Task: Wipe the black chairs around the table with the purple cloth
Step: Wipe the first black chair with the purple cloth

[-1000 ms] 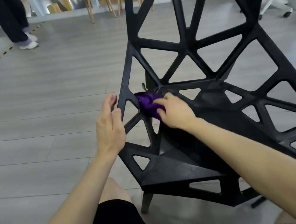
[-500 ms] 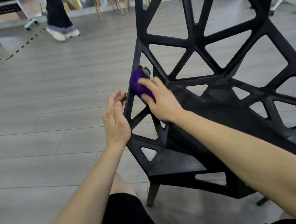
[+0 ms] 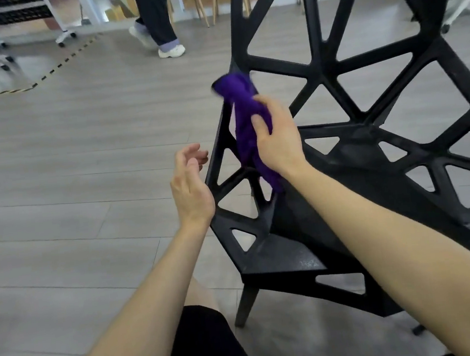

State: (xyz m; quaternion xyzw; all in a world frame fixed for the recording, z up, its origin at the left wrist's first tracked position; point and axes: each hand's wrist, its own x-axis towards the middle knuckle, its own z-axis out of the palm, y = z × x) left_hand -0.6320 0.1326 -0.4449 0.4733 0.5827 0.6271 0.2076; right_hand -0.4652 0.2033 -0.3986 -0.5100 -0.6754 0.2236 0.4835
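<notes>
Purple bunched cloth (image 3: 243, 119) is gripped in my right hand (image 3: 278, 141) at the left edge of the black plastic lattice chair (image 3: 282, 257), left hand (image 3: 190, 188) open and empty beside it; I judge this chair partway wiped.

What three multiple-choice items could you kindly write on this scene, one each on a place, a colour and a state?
1. Where is the purple cloth?
A. On the floor.
B. Against an edge strut of the black chair, in the right hand.
C. Over the left forearm.

2. What colour are the bystander's shoes?
A. Red.
B. Black.
C. White.

3. How is the left hand?
A. Open, holding nothing.
B. Gripping a chair leg.
C. Pinching the cloth.

Answers:
1 B, the right hand's fingers curl round the cloth at the chair's strut.
2 C, the shoes beyond the chair look white.
3 A, its fingers are loosely curved with nothing in them.
</notes>
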